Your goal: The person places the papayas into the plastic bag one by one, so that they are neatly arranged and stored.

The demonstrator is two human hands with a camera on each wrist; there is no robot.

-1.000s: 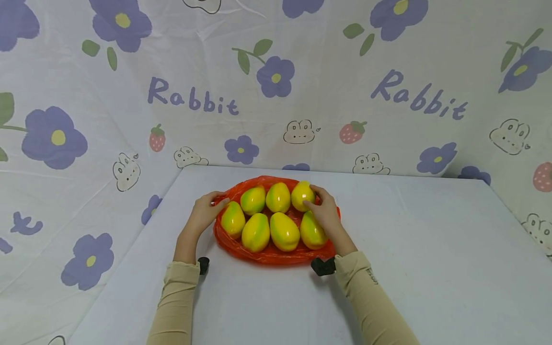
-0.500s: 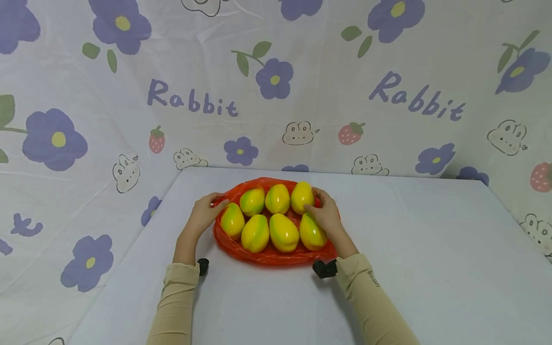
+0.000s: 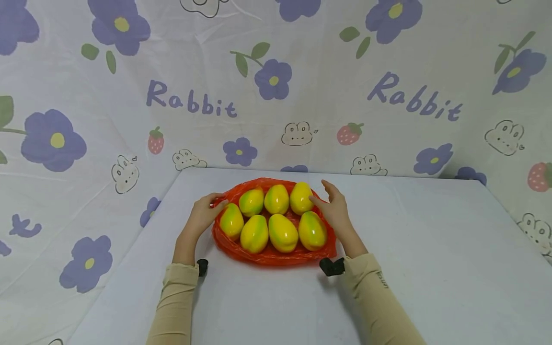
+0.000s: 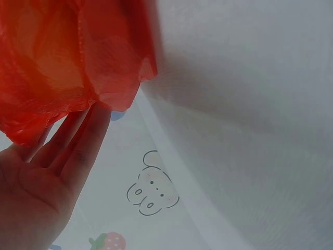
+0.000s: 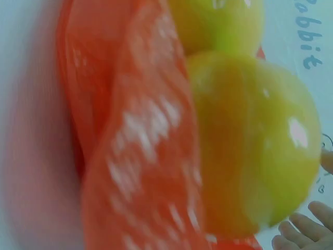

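Note:
A red plastic bag (image 3: 276, 259) lies spread on the table, its rim rolled down around several glossy yellow fruits (image 3: 283, 233) with green streaks, shaped like mangoes. At the bag's left edge my left hand (image 3: 203, 211) holds the rim, thumb toward the nearest fruit; in the left wrist view its fingers (image 4: 89, 136) reach up against the outside of the red plastic. My right hand (image 3: 337, 211) is spread at the right edge, index finger raised away from the bag and thumb near the back right fruit (image 3: 301, 198). Blurred red plastic and a large fruit (image 5: 255, 140) fill the right wrist view.
The white table (image 3: 431, 249) stretches out on both sides of the bag. Behind it hangs a white cloth (image 3: 327, 96) with purple flowers, rabbits and strawberries. A dark wrist device (image 3: 332, 266) sits at the right cuff and another (image 3: 202, 267) at the left.
My right hand has let go at the bag's right edge and moved right, its fingers opening. The left hand and the fruits stay about where they were.

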